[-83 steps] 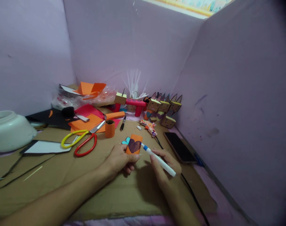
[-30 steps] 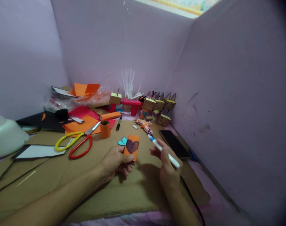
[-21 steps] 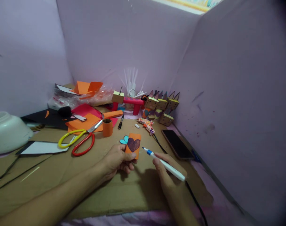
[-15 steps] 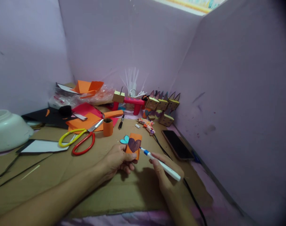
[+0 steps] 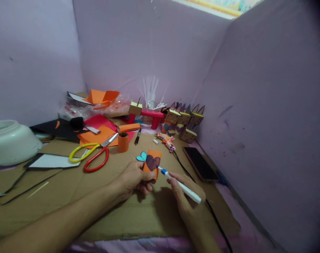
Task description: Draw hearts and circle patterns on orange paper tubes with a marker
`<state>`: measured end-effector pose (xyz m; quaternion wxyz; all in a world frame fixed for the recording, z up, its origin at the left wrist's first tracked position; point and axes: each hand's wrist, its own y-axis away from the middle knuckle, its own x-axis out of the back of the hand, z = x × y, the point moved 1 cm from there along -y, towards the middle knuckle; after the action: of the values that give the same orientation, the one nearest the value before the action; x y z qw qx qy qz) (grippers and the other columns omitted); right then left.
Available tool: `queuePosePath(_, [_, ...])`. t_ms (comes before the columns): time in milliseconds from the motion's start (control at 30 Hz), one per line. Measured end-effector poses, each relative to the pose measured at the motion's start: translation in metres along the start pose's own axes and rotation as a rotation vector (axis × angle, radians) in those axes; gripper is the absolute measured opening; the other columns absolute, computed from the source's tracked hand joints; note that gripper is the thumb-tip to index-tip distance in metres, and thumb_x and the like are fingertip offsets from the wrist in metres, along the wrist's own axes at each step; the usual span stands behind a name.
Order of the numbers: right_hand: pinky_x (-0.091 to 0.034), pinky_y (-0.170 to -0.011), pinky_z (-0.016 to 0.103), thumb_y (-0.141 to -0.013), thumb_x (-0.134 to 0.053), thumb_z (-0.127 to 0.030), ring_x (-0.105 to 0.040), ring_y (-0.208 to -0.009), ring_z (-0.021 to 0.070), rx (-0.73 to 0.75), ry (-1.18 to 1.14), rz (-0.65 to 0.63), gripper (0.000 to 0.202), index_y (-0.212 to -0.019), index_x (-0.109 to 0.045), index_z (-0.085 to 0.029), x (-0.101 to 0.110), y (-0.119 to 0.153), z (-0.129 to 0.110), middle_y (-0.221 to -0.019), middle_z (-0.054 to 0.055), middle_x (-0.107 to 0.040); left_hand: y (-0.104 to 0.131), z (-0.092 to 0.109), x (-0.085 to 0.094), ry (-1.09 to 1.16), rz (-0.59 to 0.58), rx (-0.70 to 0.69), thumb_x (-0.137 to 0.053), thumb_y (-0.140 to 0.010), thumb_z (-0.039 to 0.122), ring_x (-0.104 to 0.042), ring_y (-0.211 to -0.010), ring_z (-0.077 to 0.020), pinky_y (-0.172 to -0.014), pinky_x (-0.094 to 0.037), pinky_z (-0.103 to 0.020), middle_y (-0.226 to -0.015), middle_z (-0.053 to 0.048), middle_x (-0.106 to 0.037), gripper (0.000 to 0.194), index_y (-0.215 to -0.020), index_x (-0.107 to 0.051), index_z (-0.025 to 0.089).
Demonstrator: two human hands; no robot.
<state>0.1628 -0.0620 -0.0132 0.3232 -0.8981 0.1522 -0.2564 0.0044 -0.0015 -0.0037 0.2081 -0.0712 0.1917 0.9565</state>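
My left hand (image 5: 136, 178) is closed on a small orange paper roll (image 5: 156, 154), with the thumb across its lower front. A dark purple heart (image 5: 152, 162) covers much of the roll's face. Between the fingers of my right hand (image 5: 187, 193) is a white marker (image 5: 185, 188) with a blue band, its tip at the heart's right edge. A light blue heart cutout (image 5: 141, 156) shows just left of the roll. Behind them stands another orange paper roll (image 5: 123, 142), beside scissors (image 5: 96, 154) with one yellow and one red handle.
A phone (image 5: 200, 163) and a patterned glue gun (image 5: 167, 141) with a black cord lie to the right. Small cardboard animal heads (image 5: 188, 135) crowd the back right corner. A white pot (image 5: 13, 142) stands at left. Cardboard (image 5: 109, 218) covers the table. A black pen (image 5: 138, 136) lies behind.
The view has shifted slightly, so most things sit a little further right. The marker tip has moved slightly lower along the heart's right side. Both hands keep their holds.
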Motion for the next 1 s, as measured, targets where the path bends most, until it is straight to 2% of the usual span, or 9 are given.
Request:
queuePosePath(200, [-0.050,-0.051,0.024,-0.082,-0.053,-0.020,-0.065,-0.057,0.0155,0.017,0.010,-0.054,0.015,-0.085,-0.068,-0.017,0.0015,-0.0011,-0.0064,-0.068,0.004,-0.069,-0.0007,-0.0005,0.0001,-0.009,-0.003,-0.005,-0.066,-0.061,0.023,-0.052,-0.040,-0.0075,-0.034,-0.042,-0.016,-0.061,-0.001,-0.061,0.023,-0.076,-0.053,0.013])
queuePosePath(400, [-0.051,-0.055,0.025,-0.082,-0.054,-0.022,-0.066,-0.062,0.0164,-0.025,0.015,0.035,0.014,-0.088,-0.067,-0.018,-0.0002,0.0013,-0.0007,-0.074,0.005,-0.070,-0.0004,-0.0009,0.0002,-0.002,-0.003,0.005,-0.067,-0.060,0.023,-0.052,-0.040,-0.0076,-0.034,-0.042,-0.016,-0.060,-0.001,-0.061,0.023,-0.074,-0.051,0.014])
queuePosePath(733, [-0.049,-0.051,0.025,-0.081,-0.054,-0.024,-0.065,-0.057,0.0165,-0.021,-0.006,0.022,0.016,-0.081,-0.069,-0.018,-0.0014,0.0006,-0.0048,-0.067,0.004,-0.069,0.0002,-0.0003,-0.0001,-0.008,-0.016,-0.012,-0.067,-0.060,0.024,-0.052,-0.040,-0.0074,-0.034,-0.041,-0.016,-0.061,-0.001,-0.060,0.024,-0.074,-0.052,0.013])
queuePosePath(867, [-0.051,-0.055,0.026,-0.081,-0.054,-0.026,-0.066,-0.061,0.0176,-0.061,0.015,0.055,0.016,-0.084,-0.068,-0.018,-0.0015,0.0008,-0.0038,-0.071,0.005,-0.070,-0.0005,-0.0010,0.0001,-0.009,-0.021,-0.011,-0.066,-0.060,0.024,-0.052,-0.040,-0.0074,-0.034,-0.042,-0.016,-0.061,-0.001,-0.060,0.023,-0.074,-0.051,0.013])
queuePosePath(1000, [-0.051,-0.053,0.025,-0.082,-0.054,-0.026,-0.066,-0.060,0.0173,-0.053,0.030,0.055,0.017,-0.086,-0.068,-0.018,-0.0020,0.0012,0.0011,-0.071,0.006,-0.070,-0.0008,-0.0010,0.0003,-0.017,-0.014,-0.006,-0.065,-0.062,0.022,-0.052,-0.040,-0.0071,-0.034,-0.042,-0.016,-0.060,-0.001,-0.060,0.020,-0.073,-0.050,0.013])
